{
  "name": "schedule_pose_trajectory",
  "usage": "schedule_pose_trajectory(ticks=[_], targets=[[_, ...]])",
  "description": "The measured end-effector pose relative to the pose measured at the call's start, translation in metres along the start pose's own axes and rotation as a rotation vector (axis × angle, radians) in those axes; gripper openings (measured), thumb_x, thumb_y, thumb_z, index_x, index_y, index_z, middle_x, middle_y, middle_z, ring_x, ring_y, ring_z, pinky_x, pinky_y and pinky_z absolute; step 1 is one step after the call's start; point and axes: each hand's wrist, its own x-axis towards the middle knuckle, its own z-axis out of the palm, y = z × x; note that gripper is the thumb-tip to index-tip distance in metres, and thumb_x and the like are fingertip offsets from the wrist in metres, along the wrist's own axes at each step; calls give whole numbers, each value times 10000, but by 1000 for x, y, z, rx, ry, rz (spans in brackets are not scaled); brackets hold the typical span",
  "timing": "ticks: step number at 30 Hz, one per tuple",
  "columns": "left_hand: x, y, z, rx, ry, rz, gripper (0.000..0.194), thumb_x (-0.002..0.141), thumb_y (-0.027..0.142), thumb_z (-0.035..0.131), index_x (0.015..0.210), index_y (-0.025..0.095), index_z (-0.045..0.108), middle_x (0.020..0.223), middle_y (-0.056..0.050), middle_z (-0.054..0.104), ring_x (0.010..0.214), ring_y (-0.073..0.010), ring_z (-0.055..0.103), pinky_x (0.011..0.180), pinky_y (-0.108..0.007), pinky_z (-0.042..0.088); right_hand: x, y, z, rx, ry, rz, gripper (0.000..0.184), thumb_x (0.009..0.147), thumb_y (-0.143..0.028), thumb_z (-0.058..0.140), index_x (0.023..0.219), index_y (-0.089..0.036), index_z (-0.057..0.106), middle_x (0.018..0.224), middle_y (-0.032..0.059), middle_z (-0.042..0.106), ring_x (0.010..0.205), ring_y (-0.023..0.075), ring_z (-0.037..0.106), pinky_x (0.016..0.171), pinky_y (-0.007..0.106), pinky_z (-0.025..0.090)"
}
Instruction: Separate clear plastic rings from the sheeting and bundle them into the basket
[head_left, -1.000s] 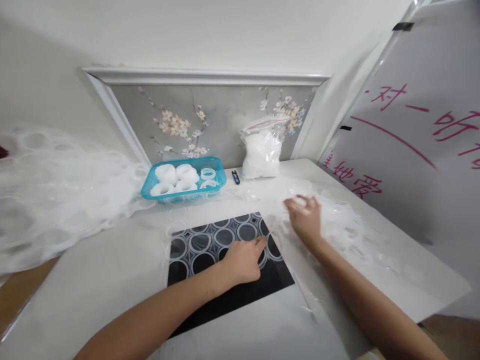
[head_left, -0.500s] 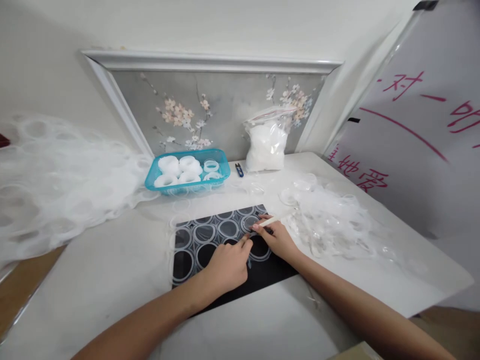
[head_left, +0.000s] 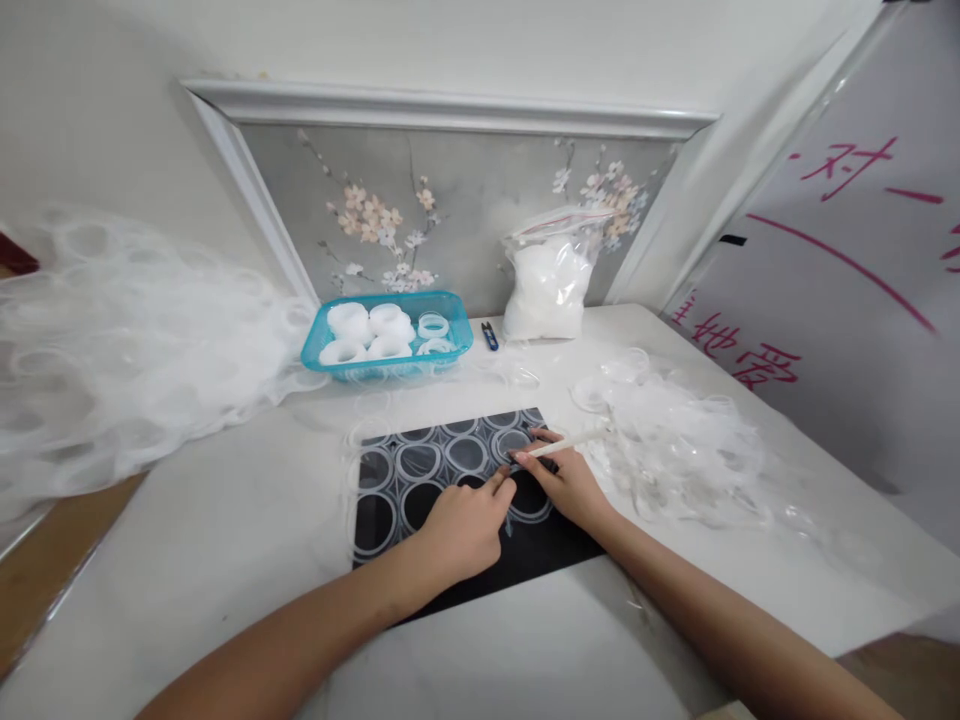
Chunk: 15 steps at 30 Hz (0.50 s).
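Observation:
A black mat [head_left: 540, 555] lies on the white table [head_left: 225, 560] under sheer white netting patterned with rings [head_left: 420, 462]. My left hand [head_left: 461, 530] rests on the mat, fingers curled, its index fingertip pressing the netting. My right hand [head_left: 566, 480] is closed on a thin white stick-like tool [head_left: 570, 442], whose near tip touches the netting just beside my left fingertip. The tool's far end points right toward a heap of the netting [head_left: 675, 440].
A blue basket [head_left: 386, 345] of white rings stands at the back. Small blue snips [head_left: 490, 336] and a clear bag of white pieces [head_left: 547, 285] sit beside it. More netting [head_left: 112, 350] drapes off the left. A whiteboard with red writing [head_left: 825, 250] leans at right.
My right hand came back from the netting heap on the right, now holding the white tool at the mat beside my left hand. The view shifted slightly.

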Motion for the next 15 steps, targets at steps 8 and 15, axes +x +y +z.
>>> schedule_pose_trajectory(ticks=[8, 15], targets=[[0, -4, -9, -103, 14, -9, 624, 714, 133, 530, 1328, 137, 419, 1227, -145, 636, 883, -326, 690, 703, -442, 559, -5, -6, -1, -438, 14, -379, 237, 905, -158, 519, 952, -288, 712, 994, 10, 762, 1279, 300, 507, 1136, 572, 234], [2, -3, -19, -125, -13, -26, 635, 708, 129, 544, 1334, 132, 436, 1049, -124, 707, 905, -326, 691, 703, -421, 555, 53, -7, -48, -181, 377, 47, 402, 931, -416, 447, 750, -195, 730, 942, 88, 753, 889, 265, 696, 833, 388, 509]])
